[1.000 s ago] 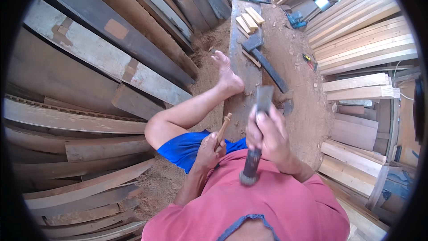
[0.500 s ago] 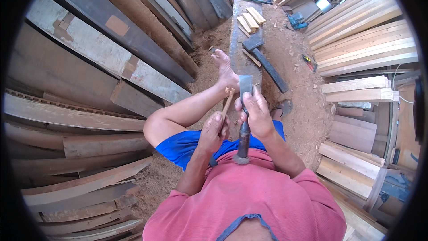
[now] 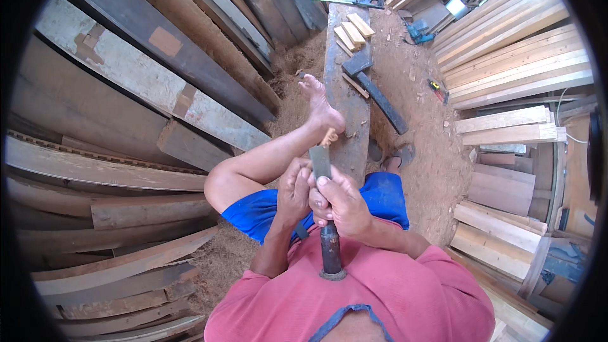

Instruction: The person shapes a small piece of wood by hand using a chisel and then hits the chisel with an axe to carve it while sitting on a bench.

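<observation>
Right grip (image 3: pixel 339 199): curling closed around the chisel (image 3: pixel 322 162), its blade pointing away from the pink shirt (image 3: pixel 386 275).
Left grip (image 3: pixel 294 191): clasping the wooden stick (image 3: pixel 329 137), mostly hiding behind the blade; curled tip showing beyond.
Desk (image 3: pixel 354 113): carrying the mallet (image 3: pixel 382 102), handle overhanging its edge.

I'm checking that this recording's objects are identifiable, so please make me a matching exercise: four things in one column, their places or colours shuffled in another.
Column one:
1. Chisel
2. Handsaw
3. Shorts
4. Shirt

Column two:
A. Bright blue
B. Gripped in the right hand
C. Pinkish red
D. Lying across the plank

Pairs: 1-B, 2-D, 3-A, 4-C
</observation>
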The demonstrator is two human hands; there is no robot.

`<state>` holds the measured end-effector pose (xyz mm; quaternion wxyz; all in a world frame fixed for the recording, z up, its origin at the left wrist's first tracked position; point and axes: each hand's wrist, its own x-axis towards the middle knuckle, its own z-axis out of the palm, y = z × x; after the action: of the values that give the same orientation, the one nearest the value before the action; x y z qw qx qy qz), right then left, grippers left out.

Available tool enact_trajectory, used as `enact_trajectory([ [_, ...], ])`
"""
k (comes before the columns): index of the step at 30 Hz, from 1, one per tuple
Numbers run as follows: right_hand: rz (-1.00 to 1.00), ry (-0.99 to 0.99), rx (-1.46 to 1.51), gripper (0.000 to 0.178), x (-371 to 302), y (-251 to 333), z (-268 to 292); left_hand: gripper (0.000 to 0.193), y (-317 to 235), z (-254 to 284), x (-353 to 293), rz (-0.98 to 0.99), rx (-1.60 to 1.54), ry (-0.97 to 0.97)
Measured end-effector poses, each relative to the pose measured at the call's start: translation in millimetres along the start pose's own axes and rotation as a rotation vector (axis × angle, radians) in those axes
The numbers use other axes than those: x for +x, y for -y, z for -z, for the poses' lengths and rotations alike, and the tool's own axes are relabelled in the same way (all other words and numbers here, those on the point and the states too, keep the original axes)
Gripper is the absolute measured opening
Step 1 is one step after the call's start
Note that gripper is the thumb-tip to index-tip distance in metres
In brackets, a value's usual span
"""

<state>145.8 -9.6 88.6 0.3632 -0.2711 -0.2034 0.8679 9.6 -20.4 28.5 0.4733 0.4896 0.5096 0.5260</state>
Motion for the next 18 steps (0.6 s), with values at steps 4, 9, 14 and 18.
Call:
enact_trajectory([
  [4, 0.094, -0.07, 0.07, 0.015, -15.3, 7.4, 4.9, 0.031, -21.6, -1.0, -10.0, 0.007, 0.162, 0.03],
  [9, 0.357, -0.234, -0.105, 0.018, -44.0, 52.3, 36.0, 0.041, 15.9, 21.7, -67.3, 0.329, -0.016, 0.049],
  [14, 0.272, -0.274, -0.437, 0.021, 9.8, 43.9, 44.5, 0.045, 26.5, -0.4, -19.6, 0.371, -0.559, 0.143],
  [18, 0.349, -0.166, -0.664, 0.013, 27.2, 44.3, 40.8, 0.044, 8.7, -9.9, -1.6, 0.457, -0.738, 0.243],
])
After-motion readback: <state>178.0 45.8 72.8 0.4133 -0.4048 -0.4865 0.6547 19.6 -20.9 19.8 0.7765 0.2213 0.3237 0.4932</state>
